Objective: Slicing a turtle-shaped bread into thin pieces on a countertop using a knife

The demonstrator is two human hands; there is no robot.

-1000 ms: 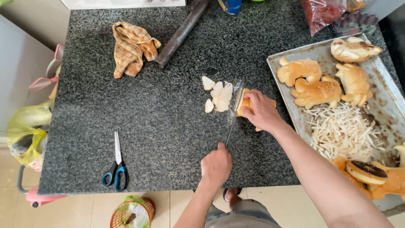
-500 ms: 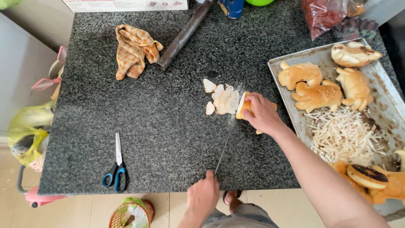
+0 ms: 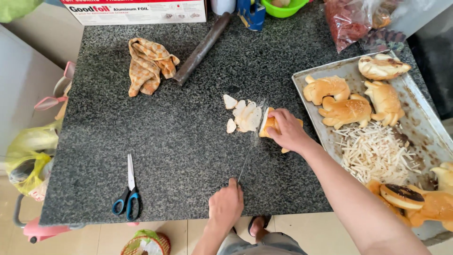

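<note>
Several slices cut, at nine o'clock of bun. Most uncut, pinned under closed right hand. Knife gripped in fisted left hand.

Your right hand covers most of the bread roll — only its cut end shows. Your left hand hides the knife handle. At the far edge, the green bowl is cut off; at the right, the baking tray runs out of view.
</note>
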